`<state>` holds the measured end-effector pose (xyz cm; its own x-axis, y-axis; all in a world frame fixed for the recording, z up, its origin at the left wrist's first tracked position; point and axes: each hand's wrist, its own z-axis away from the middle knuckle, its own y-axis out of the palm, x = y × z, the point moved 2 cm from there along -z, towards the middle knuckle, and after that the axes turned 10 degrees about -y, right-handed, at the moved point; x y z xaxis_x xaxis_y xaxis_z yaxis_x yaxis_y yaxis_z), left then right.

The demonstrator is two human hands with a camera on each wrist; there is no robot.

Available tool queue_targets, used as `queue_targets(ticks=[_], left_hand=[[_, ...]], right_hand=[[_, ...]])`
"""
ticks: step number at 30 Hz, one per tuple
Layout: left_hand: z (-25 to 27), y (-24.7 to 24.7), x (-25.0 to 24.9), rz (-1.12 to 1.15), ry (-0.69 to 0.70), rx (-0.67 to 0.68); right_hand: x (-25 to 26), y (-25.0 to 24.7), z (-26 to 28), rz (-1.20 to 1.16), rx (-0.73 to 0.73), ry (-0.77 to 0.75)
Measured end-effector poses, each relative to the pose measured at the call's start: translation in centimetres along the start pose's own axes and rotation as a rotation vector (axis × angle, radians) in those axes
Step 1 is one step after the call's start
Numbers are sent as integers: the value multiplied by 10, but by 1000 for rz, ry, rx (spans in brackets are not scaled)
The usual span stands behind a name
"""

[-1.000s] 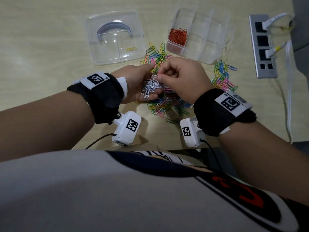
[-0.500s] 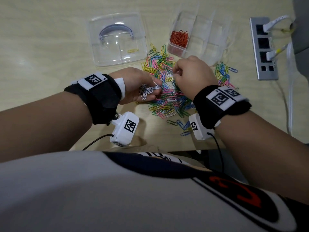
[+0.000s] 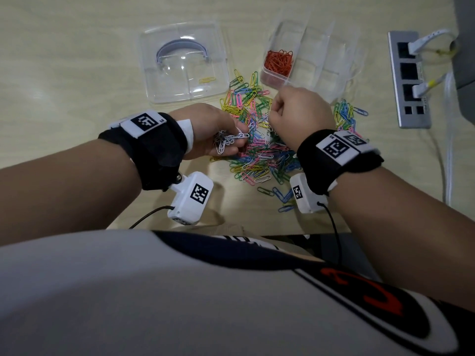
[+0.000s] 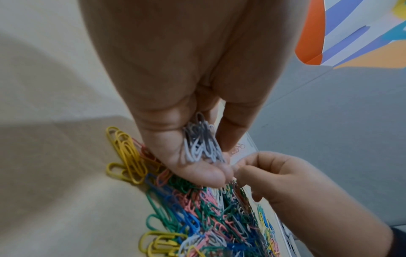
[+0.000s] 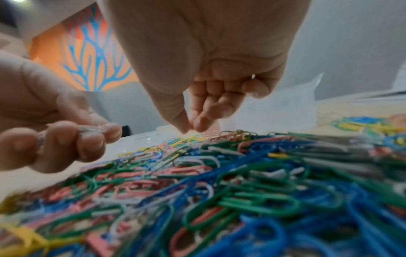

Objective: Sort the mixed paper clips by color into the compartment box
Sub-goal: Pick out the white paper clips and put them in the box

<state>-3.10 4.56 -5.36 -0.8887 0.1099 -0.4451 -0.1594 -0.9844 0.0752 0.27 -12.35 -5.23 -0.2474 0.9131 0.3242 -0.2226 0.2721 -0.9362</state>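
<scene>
- Compartment box [image 3: 331, 60] of clear plastic stands on the far side of the table [image 3: 64, 73]; its near-left compartment holds the orange clips [image 3: 279, 61] – the other compartments look bare, though the clear walls make that hard to judge.
- Clear lid [image 3: 183, 61] with a bluish handle lies to the left of the box, and one yellow clip [image 3: 207, 79] rests on it.
- Mixed pile of clips [image 3: 257, 150] – green, blue, pink, yellow, white – spreads on the table between the two hands, just in front of box and lid; a smaller cluster [image 3: 345, 116] lies to the right of the right hand.
- Left hand [image 3: 213, 132] has its fingers curled round a bunch of white clips [image 3: 230, 141]; the left wrist view shows that bunch [image 4: 203, 144] pressed between thumb and fingers – a detail the head view only hints at.
- Right hand [image 3: 300, 114] hovers over the pile with its fingers curled; from the head view its underside is hidden, but the right wrist view shows thumb and forefinger tips [image 5: 189, 125] meeting just above the clips. Whether they pinch a clip I cannot tell.
- Right wrist view also shows the pile [image 5: 241, 182] close up, blurred in the foreground, and the left hand [image 5: 50, 125] at the left edge.
- Power strip [image 3: 408, 80] with two plugs in it lies at the table's right edge.
</scene>
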Motion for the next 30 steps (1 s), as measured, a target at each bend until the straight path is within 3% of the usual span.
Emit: queue_targets(ticks=[4,12,16,22,30], left_hand=[[-1,1,0,-15,-8,5],[-4,-3,0,16,-14,0],[-5,-3,1,35,-13,-2],[-7,2,1,38,-25,19],[-6,11,-1,68,-19,26]], right_hand=[[3,8,0,175,92,-57],[7,10,-1,80,183,-22],[1,4,4,-135,123,9],[0,-7,10,-448,33,-81],[11,-8,15,-556,-49,-146]])
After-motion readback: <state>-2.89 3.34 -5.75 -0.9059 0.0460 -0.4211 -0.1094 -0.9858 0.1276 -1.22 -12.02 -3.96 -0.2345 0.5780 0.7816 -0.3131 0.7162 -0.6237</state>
